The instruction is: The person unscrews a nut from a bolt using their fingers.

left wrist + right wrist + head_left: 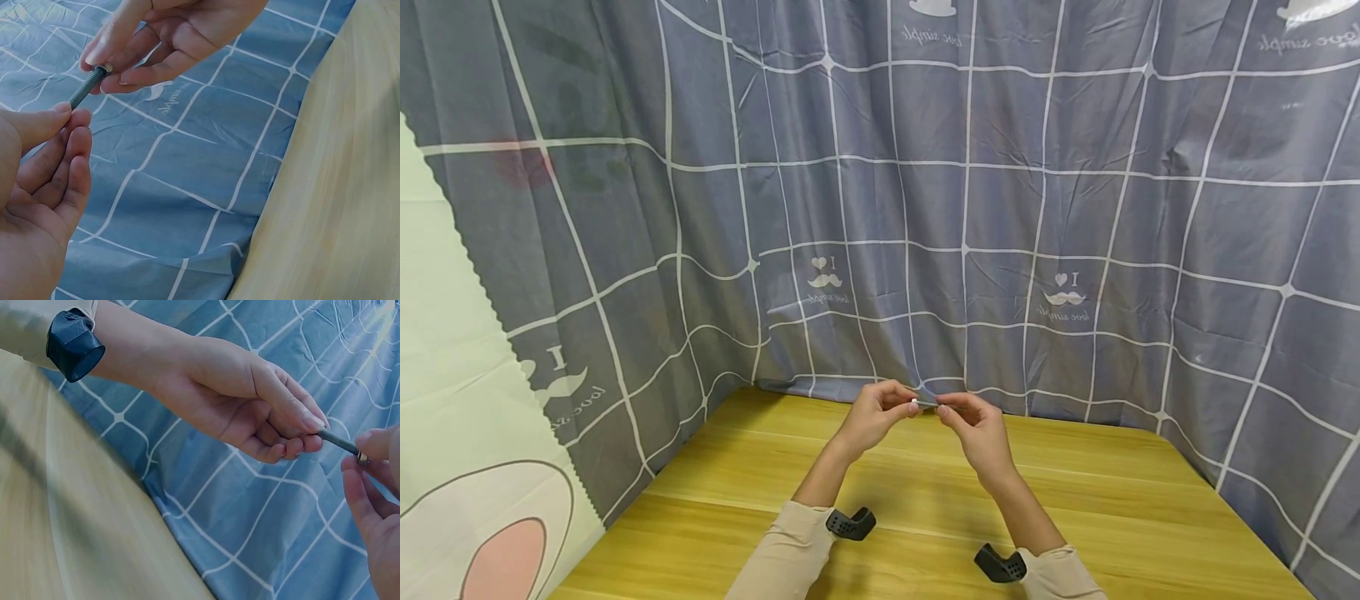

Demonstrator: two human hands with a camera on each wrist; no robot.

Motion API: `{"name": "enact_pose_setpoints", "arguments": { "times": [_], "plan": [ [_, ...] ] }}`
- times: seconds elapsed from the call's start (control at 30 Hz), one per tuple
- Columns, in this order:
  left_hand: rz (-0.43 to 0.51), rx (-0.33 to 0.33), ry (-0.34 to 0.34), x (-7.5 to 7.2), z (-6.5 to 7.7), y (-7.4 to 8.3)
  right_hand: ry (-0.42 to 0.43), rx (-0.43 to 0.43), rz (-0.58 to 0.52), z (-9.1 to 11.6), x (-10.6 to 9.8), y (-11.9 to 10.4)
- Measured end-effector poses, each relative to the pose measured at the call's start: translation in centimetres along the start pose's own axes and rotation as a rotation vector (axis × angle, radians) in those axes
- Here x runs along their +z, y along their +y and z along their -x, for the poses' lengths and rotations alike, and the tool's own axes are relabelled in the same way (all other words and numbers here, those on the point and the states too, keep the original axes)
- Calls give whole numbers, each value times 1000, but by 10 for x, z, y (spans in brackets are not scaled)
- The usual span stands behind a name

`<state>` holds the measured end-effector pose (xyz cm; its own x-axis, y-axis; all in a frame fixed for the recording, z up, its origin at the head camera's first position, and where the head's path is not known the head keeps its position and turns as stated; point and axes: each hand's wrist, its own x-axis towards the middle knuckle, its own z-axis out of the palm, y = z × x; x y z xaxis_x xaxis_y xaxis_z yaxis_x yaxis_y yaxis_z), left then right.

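Both hands meet over the far part of the table, in front of the curtain, with a slim grey threaded bolt (pixel 88 87) between them. My left hand (pixel 868 423) pinches one end of the bolt with thumb and index finger, its other fingers curled below. At the bolt's other end sits a small shiny metal nut (pixel 362 458), which my right hand (pixel 982 435) pinches between thumb and fingertips. A stretch of bare thread shows between the two hands. Fingertips partly hide both ends of the bolt.
A yellow wood-grain table (pixel 917 508) lies under the hands. Grey-blue curtains (pixel 1000 208) with white grid lines stand along its back and sides. A pale cloth (pixel 460 333) hangs at the left. Each wrist bears a black camera, such as the left one (pixel 851 524).
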<state>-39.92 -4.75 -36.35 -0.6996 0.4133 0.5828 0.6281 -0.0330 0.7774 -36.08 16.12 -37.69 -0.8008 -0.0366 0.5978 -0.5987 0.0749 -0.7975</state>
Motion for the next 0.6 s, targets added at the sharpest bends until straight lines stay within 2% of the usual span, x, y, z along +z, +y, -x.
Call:
{"name": "enact_pose_setpoints", "arguments": {
  "times": [0.07,0.33,0.5,0.6],
  "plan": [
    [-4,2,2,0,-2,-9,8,-14,3,0,0,0],
    [10,14,10,-2,-2,-10,32,-26,38,-1,-1,-1],
    [25,11,15,-6,-2,-13,82,-11,141,-1,-4,0],
    [23,-15,32,-9,0,-17,83,-25,200,0,-7,2]
  ]
}}
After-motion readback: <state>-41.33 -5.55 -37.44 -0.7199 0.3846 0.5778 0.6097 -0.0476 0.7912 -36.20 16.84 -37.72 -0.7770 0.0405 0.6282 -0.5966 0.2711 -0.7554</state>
